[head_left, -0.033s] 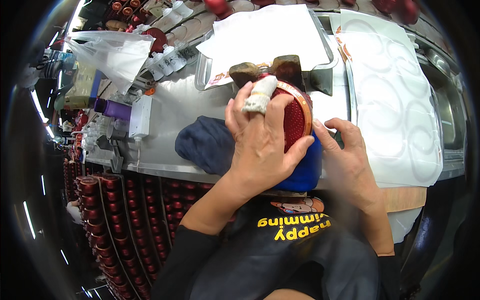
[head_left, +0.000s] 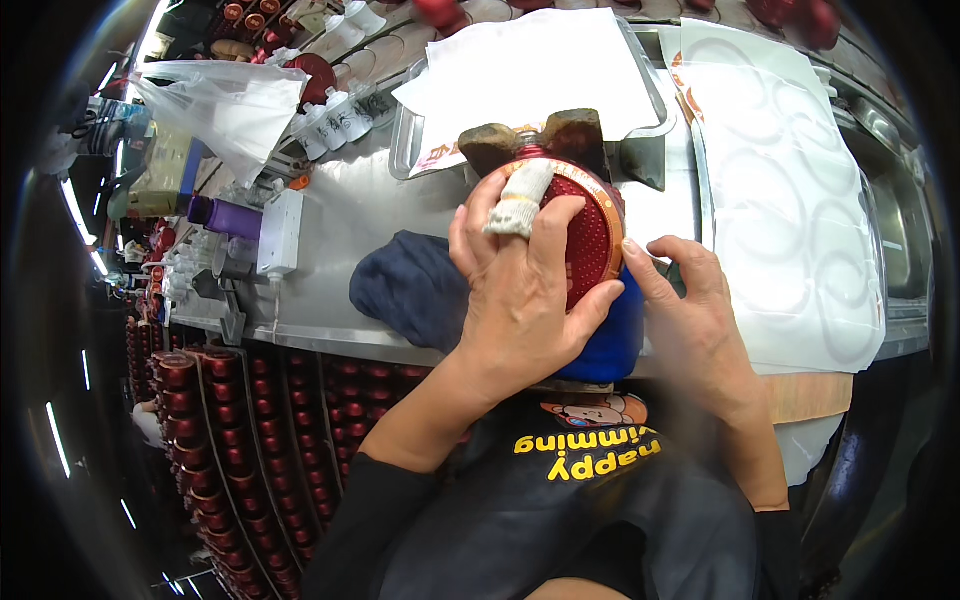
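Note:
A round dark red piece [head_left: 592,225] with a dotted surface and an orange-gold printed band [head_left: 612,212] along its rim sits in front of me, above a blue rounded support [head_left: 612,335]. My left hand [head_left: 525,295] spans it, fingers at the left and upper rim, thumb at the lower right. A whitish cloth finger cover [head_left: 520,200] is on one left finger, lying close to the band. My right hand [head_left: 700,325] is at the right side, its thumb tip touching the rim and its other fingers bent and apart from the thumb. The piece's underside is hidden.
Two dark worn pads [head_left: 575,135] stand just beyond the piece. A metal tray [head_left: 655,85] with white sheets lies behind; a sheet with round outlines [head_left: 780,200] is at right. Left are dark blue cloth [head_left: 410,290], a white box [head_left: 281,235] and a purple bottle [head_left: 225,217].
The covered finger of my left hand has drawn back slightly toward me, showing more of the band at the top. My right hand is almost unmoved.

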